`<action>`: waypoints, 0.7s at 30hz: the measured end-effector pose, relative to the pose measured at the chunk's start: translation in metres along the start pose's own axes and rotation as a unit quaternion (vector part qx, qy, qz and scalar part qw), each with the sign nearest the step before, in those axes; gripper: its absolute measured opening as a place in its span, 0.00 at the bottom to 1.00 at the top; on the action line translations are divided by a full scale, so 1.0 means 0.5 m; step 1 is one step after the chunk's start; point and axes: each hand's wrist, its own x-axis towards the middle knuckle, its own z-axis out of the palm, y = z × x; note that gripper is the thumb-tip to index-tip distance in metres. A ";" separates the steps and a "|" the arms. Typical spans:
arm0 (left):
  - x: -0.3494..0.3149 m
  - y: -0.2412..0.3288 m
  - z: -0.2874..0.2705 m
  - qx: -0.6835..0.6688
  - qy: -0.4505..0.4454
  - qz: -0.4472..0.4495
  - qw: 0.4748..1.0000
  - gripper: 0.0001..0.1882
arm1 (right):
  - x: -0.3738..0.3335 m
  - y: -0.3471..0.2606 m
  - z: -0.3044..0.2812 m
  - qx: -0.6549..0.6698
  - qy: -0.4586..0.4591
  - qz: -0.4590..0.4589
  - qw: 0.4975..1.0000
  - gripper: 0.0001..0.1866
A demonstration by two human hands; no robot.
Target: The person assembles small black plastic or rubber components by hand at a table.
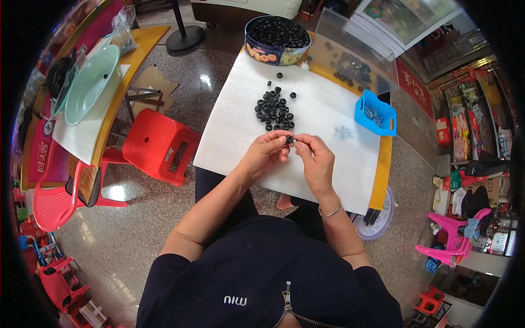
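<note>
Between the fingertips of my left hand (pixel 266 154) is a small round black part (pixel 290 139) with a hole in it. My right hand (pixel 316 159) pinches against its right side, holding a tiny piece too small to name. Both hands meet over the near part of a white sheet (pixel 229 117) on the table. Just beyond them lies a loose pile of the same black parts (pixel 273 109), with a few strays farther out. Right of the pile, small silvery bits (pixel 343 132) are scattered on the sheet.
A round tin (pixel 279 54) full of black parts stands at the far edge, beside a clear bin (pixel 350 65) with more. A blue basket (pixel 377 128) of small bits sits at right. Left are a red stool (pixel 156 145) and a table with a green basin (pixel 90 90).
</note>
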 end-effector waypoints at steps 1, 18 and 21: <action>0.000 -0.001 -0.001 0.004 -0.001 -0.001 1.000 0.12 | -0.001 0.000 0.001 -0.021 0.002 -0.016 1.000 0.07; 0.001 -0.022 0.012 0.161 0.036 0.086 0.982 0.11 | -0.002 -0.005 0.000 -0.205 -0.004 -0.188 0.961 0.06; 0.006 -0.025 0.006 0.196 0.046 0.057 0.978 0.14 | -0.001 0.009 0.000 -0.213 -0.013 -0.208 0.954 0.06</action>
